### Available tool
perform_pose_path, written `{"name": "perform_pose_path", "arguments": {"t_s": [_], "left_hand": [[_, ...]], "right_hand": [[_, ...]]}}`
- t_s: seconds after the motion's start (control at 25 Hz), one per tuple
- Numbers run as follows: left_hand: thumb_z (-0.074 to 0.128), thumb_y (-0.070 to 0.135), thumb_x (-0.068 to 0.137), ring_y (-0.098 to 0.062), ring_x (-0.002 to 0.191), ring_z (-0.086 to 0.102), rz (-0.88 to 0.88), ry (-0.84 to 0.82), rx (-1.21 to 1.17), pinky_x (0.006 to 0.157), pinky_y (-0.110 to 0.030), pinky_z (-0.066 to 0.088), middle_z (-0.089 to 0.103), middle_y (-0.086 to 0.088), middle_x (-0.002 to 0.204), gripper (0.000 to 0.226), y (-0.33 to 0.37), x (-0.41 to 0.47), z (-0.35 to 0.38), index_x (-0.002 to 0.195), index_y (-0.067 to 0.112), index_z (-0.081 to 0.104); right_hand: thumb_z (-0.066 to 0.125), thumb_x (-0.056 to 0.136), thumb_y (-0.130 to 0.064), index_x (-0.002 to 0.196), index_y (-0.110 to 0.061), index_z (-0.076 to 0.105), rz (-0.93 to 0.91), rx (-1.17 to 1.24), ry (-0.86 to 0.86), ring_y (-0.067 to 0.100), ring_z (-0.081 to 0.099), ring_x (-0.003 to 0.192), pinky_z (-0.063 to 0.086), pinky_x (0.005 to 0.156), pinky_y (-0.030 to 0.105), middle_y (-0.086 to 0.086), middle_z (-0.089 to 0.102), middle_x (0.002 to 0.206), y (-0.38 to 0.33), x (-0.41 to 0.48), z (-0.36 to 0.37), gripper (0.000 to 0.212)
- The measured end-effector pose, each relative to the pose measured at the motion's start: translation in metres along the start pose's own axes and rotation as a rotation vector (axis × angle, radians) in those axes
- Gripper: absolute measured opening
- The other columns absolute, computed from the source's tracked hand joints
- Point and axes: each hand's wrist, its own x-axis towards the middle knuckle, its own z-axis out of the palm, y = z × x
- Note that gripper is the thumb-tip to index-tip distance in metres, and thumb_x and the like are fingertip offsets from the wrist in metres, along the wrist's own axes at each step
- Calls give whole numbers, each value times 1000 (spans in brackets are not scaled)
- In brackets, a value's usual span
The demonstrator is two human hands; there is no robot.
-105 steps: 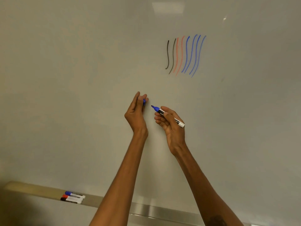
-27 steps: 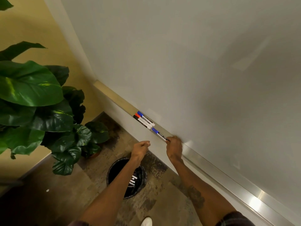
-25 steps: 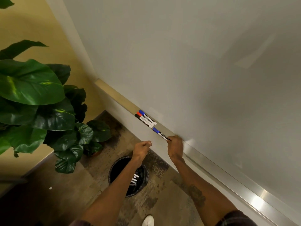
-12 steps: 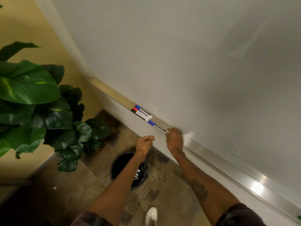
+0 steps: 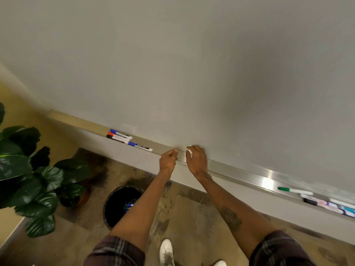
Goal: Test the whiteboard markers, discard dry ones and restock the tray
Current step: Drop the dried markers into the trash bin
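Note:
The metal tray [image 5: 240,172] runs under the whiteboard [image 5: 192,64]. On its left part lie three capped markers [image 5: 119,136], blue, red and black, side by side. A fourth, blue-capped marker [image 5: 140,146] lies alone just to their right. My left hand [image 5: 169,158] is a loose fist at the tray's front edge, nothing visible in it. My right hand [image 5: 196,160] is curled over the tray beside it, to the right of the lone blue marker and apart from it. A small white spot shows at its fingertips; I cannot tell what it is.
A green-capped marker [image 5: 294,190] and a pile of several more markers [image 5: 330,205] lie on the tray's right end. A black bin [image 5: 123,206] with markers in it stands on the floor under my left arm. A large potted plant [image 5: 34,179] is at the left.
My right hand has let go of the blue marker and moved right along the tray. The left fist rose to the tray edge. My view has swung right, bringing the right-end markers into view.

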Motion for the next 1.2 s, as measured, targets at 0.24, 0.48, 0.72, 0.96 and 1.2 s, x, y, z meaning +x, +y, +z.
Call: {"name": "perform_pose_path", "arguments": {"t_s": [0.24, 0.48, 0.72, 0.96, 1.2], "left_hand": [[61, 28, 97, -23, 111, 65, 66, -122, 124, 103, -46, 51, 70, -5, 121, 30, -5, -29, 103, 122, 14, 70], [61, 28, 97, -21, 112, 64, 86, -244, 205, 103, -41, 51, 69, -2, 122, 29, -3, -73, 204, 121, 16, 70], [60, 25, 96, -20, 100, 63, -7, -394, 231, 96, -42, 54, 69, -1, 104, 15, -10, -110, 290, 103, 19, 71], [55, 18, 100, -20, 91, 58, -91, -480, 247, 83, -34, 54, 60, -3, 98, 10, -18, -135, 355, 95, 19, 63], [51, 14, 99, -20, 89, 58, -183, -478, 301, 83, -35, 55, 61, -9, 102, 15, -36, -138, 402, 106, 14, 64]], "right_hand": [[51, 97, -25, 124, -14, 63, 219, -41, 81, 28, 53, 117, 44, 99, 41, 6, 61, 127, 91, -35, -93, 32], [49, 98, -24, 127, -14, 60, 393, -17, 160, 27, 51, 118, 45, 98, 41, 7, 58, 129, 181, -71, -169, 33], [48, 98, -24, 129, -11, 60, 539, 42, 247, 28, 54, 119, 46, 99, 42, 11, 59, 130, 261, -101, -222, 35], [53, 100, -23, 133, -10, 56, 717, 176, 267, 32, 47, 129, 39, 108, 42, 14, 53, 140, 335, -124, -264, 36], [60, 95, -29, 143, -19, 46, 899, 282, 209, 40, 48, 126, 38, 110, 54, 19, 52, 138, 388, -124, -268, 50]]}}
